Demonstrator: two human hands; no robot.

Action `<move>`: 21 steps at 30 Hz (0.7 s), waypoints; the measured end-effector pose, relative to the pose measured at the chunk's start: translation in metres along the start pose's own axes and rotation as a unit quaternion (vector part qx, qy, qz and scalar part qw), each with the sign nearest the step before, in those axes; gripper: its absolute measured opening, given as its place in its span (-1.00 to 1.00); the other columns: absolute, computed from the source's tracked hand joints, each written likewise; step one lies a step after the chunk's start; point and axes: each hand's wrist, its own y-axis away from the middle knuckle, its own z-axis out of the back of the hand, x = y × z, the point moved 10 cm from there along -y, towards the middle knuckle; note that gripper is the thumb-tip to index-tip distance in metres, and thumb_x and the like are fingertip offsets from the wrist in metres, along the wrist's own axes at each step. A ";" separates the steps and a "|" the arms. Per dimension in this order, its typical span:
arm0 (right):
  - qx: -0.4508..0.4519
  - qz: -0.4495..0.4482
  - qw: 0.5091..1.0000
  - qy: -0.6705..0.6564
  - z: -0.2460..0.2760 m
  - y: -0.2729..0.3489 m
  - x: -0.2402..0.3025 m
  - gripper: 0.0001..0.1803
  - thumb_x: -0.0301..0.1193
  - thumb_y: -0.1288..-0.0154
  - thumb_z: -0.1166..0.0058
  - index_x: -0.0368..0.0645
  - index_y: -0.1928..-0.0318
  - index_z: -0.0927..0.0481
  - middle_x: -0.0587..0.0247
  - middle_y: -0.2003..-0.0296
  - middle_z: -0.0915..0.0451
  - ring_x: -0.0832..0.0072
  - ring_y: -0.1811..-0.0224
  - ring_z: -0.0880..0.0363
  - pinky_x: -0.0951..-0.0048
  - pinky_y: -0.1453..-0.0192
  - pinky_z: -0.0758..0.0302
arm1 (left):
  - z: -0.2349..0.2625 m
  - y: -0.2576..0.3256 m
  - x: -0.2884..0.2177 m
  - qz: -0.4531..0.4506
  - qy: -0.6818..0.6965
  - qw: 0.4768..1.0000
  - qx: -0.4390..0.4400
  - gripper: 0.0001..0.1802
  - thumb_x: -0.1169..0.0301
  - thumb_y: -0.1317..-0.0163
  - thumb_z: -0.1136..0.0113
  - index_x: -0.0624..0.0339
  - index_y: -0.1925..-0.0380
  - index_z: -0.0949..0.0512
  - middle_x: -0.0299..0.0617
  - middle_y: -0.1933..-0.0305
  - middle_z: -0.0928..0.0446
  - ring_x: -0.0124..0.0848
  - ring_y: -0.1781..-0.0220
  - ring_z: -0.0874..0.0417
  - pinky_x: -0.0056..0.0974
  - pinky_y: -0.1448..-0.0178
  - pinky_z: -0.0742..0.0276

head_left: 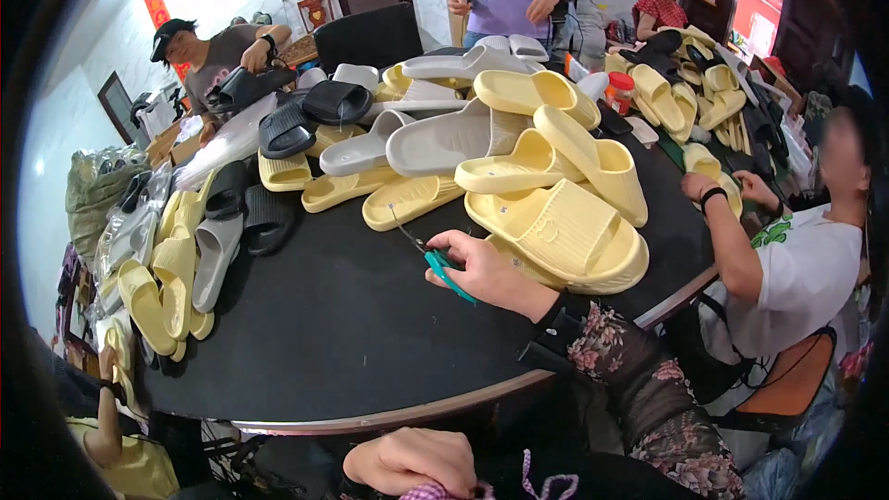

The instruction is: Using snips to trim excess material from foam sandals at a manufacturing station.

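My right hand (495, 276) is closed round a pair of small scissors (443, 270) with teal handles, held over the black tabletop. Their thin dark blades point at a yellow slide sandal (412, 200) at the front of the pile. Just right of that hand, a large yellow slide sandal (560, 233) with a ribbed strap lies on another. My left hand (412, 459) is down at the lower edge, below the table's rim, with its fingers curled. Purple checked cloth (428, 492) shows against its fingers; what it grips is hidden.
Grey slides (454, 137) and black slides (338, 103) fill the pile's back. Another heap of slides (171, 264) lies on the table's left. At right, a person (787, 259) handles a yellow slide. Other people stand or sit around. A red-lidded jar (619, 93) stands behind.
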 end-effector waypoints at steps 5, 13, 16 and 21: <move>0.002 -0.008 1.000 0.019 0.002 0.000 -0.003 -0.55 -0.36 -0.14 -0.23 -0.34 0.03 -0.42 0.26 0.43 -0.58 0.67 0.40 -0.52 0.59 0.33 -0.46 | -0.031 -0.011 0.001 0.013 -0.090 0.989 0.116 -0.69 0.32 -0.31 -0.04 0.45 0.20 -0.49 0.12 0.20 -0.51 0.04 0.20 -0.51 -0.05 0.10 -0.39; 0.003 -0.012 1.000 0.024 -0.002 0.001 -0.004 -0.52 -0.35 -0.15 -0.24 -0.31 -0.01 -0.40 0.35 0.45 -0.53 0.72 0.40 -0.45 0.60 0.30 -0.41 | -0.057 -0.012 0.008 -0.043 -0.019 0.979 0.198 -0.74 0.39 -0.33 0.02 0.41 0.16 -0.43 0.16 0.24 -0.42 0.07 0.24 -0.43 -0.01 0.15 -0.34; 0.006 -0.004 1.000 0.019 -0.004 0.000 -0.002 -0.53 -0.36 -0.15 -0.24 -0.31 0.00 -0.41 0.35 0.44 -0.54 0.72 0.40 -0.45 0.60 0.31 -0.41 | -0.058 -0.012 0.008 -0.031 -0.013 0.978 0.204 -0.74 0.36 -0.33 0.02 0.40 0.19 -0.45 0.14 0.26 -0.42 0.05 0.25 -0.42 -0.02 0.16 -0.34; 0.007 0.012 1.000 0.012 -0.006 -0.001 -0.006 -0.55 -0.39 -0.15 -0.24 -0.30 0.01 -0.41 0.34 0.43 -0.54 0.73 0.39 -0.45 0.62 0.32 -0.40 | -0.055 -0.013 0.007 -0.009 -0.028 0.979 0.200 -0.73 0.31 -0.32 0.00 0.36 0.31 -0.46 0.08 0.32 -0.43 0.00 0.29 -0.42 -0.05 0.20 -0.33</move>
